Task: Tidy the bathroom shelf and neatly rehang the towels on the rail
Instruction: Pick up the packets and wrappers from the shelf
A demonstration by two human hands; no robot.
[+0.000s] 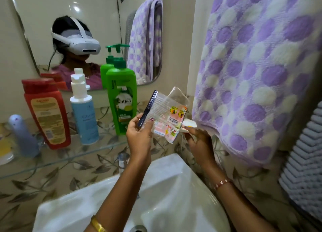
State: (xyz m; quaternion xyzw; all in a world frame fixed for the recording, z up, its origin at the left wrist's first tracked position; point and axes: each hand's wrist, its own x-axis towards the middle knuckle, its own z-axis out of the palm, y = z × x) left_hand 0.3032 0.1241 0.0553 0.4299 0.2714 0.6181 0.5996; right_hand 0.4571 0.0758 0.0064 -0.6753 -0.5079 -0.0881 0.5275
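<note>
My left hand [139, 134] grips a clear plastic wrapper [165, 109] with a dark blue edge and pink printed labels, held above the right end of the glass shelf [73, 155]. My right hand [198, 137] pinches the wrapper's lower right corner along with a small white piece [189, 123]. On the shelf stand a green pump bottle [122, 99], a white-and-blue bottle [83, 113], a red bottle [46, 113] and a lilac bottle [23, 135]. A purple-and-white dotted towel [257, 71] hangs at the right, just beside my right hand.
A white washbasin [167, 193] with a chrome tap [122, 160] sits below my arms. A mirror [69, 13] hangs behind the shelf. A grey ribbed towel [303, 170] hangs at the far right. A yellow-topped round tub [5, 149] lies at the shelf's left end.
</note>
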